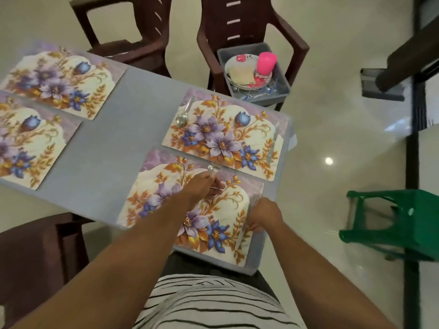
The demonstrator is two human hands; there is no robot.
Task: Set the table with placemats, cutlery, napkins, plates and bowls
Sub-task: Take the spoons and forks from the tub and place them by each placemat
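Cutlery is going down on the nearest placemat [166, 191] on the tabletop [114, 143]: left hand [202, 186] grips a fork and spoon [213, 167] at its far edge, right hand [267, 216] pinches a knife [241, 238] along its right side.

Single head-worn wide-angle view, looking steeply down and forward over table [133, 129]; near, arms entering from frame bottom.
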